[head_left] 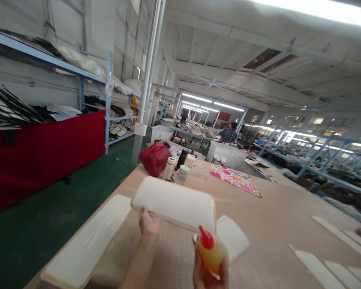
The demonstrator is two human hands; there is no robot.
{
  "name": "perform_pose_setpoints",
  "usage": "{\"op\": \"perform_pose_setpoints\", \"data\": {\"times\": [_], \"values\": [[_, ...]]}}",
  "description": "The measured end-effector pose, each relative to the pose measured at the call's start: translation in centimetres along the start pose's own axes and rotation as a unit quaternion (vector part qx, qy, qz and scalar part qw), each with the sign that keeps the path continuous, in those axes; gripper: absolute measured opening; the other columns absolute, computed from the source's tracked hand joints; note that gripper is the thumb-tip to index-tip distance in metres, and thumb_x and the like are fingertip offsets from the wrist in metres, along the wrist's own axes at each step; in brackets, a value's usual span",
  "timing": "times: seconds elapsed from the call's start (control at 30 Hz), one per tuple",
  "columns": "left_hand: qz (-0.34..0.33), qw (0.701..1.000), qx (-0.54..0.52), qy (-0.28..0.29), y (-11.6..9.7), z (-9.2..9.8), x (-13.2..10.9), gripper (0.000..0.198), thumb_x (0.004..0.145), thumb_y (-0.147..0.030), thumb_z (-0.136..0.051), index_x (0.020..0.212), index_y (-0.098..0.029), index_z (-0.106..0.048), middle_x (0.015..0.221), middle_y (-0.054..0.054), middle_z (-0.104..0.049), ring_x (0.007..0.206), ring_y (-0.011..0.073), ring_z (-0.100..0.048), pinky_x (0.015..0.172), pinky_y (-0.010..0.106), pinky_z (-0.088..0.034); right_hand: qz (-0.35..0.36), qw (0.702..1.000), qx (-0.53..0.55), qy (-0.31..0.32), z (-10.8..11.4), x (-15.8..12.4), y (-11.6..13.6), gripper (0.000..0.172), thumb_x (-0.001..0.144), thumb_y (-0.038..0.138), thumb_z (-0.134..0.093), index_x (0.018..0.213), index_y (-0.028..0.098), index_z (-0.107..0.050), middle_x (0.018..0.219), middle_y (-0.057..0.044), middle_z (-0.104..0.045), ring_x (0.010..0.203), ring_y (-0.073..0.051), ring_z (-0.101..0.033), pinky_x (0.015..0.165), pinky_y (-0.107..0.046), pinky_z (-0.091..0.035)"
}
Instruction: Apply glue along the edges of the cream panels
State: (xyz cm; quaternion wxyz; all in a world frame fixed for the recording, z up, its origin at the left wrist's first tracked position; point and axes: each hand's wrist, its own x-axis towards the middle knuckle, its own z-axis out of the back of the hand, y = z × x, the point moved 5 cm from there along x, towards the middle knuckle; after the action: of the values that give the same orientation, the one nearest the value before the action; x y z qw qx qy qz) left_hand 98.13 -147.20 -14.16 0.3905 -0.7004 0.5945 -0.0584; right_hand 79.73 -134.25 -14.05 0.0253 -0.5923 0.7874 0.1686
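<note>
My left hand [148, 224] grips the near edge of a white rounded rectangular panel [176, 202] and holds it a little above the brown table [270, 224]. My right hand [209, 275] is wrapped round a yellow glue bottle [212, 251] with a red nozzle that points up toward the panel's near right corner. A second white panel [88, 241] lies flat on the table to the left. Another smaller white piece [233, 237] lies under the bottle, to the right.
At the table's far end stand a red bag [155, 158], cups and bottles [180, 162], and a floral sheet [236, 178]. White strips [333, 257] lie at the right. Blue shelving [90, 92] and a red cloth [45, 152] line the left wall; people work far back.
</note>
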Motion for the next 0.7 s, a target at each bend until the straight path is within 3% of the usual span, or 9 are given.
{"op": "perform_pose_setpoints", "data": {"times": [0.1,0.13,0.4,0.6,0.7], "values": [[-0.004,0.995,-0.059,-0.085,0.6,0.2,-1.6,0.033,0.096,-0.024,-0.029,0.116,-0.024,-0.056,0.087,0.002,-0.069,0.094,0.0125,-0.063,0.082,0.021,-0.050,0.008,1.000,0.018,0.011,-0.5,1.1,0.2,0.037,0.079,0.047,-0.065,0.096,0.015,-0.069,0.106,-0.006,-0.067,0.104,-0.022,-0.059,0.086,-0.027,-0.052],[0.005,0.994,-0.072,-0.084,0.7,0.2,-2.0,0.032,0.096,-0.024,-0.030,0.115,-0.024,-0.056,0.087,0.002,-0.069,0.094,0.0119,-0.063,0.082,0.020,-0.049,0.013,0.999,0.027,0.014,-0.6,1.4,0.3,0.037,0.079,0.046,-0.065,0.099,0.015,-0.068,0.108,-0.005,-0.066,0.107,-0.022,-0.058,0.088,-0.027,-0.052],[0.062,0.983,-0.170,-0.020,0.5,1.0,-4.3,0.029,0.095,-0.026,-0.034,0.090,-0.025,-0.062,0.078,0.001,-0.066,0.070,0.0129,-0.062,0.068,0.027,-0.051,-0.001,0.998,0.059,0.020,-1.3,1.9,-0.3,0.039,0.079,0.044,-0.066,0.103,0.014,-0.067,0.118,-0.008,-0.060,0.117,-0.025,-0.050,0.093,-0.031,-0.049],[0.137,0.957,-0.247,0.059,2.2,1.5,-7.0,0.023,0.089,-0.014,-0.039,0.077,-0.018,-0.058,0.079,0.005,-0.065,0.076,0.0173,-0.063,0.078,0.041,-0.050,-0.013,0.997,0.079,0.018,-1.7,3.0,-0.6,0.040,0.079,0.044,-0.066,0.103,0.012,-0.066,0.116,-0.009,-0.061,0.115,-0.025,-0.051,0.094,-0.030,-0.049],[0.181,0.942,-0.275,0.063,3.7,1.9,-8.0,0.020,0.085,-0.011,-0.041,0.075,-0.017,-0.057,0.079,0.005,-0.065,0.078,0.0194,-0.063,0.080,0.045,-0.049,-0.016,0.996,0.086,0.021,-1.7,3.6,-0.2,0.042,0.079,0.043,-0.066,0.105,0.011,-0.065,0.113,-0.009,-0.063,0.114,-0.025,-0.053,0.093,-0.030,-0.049]]}}
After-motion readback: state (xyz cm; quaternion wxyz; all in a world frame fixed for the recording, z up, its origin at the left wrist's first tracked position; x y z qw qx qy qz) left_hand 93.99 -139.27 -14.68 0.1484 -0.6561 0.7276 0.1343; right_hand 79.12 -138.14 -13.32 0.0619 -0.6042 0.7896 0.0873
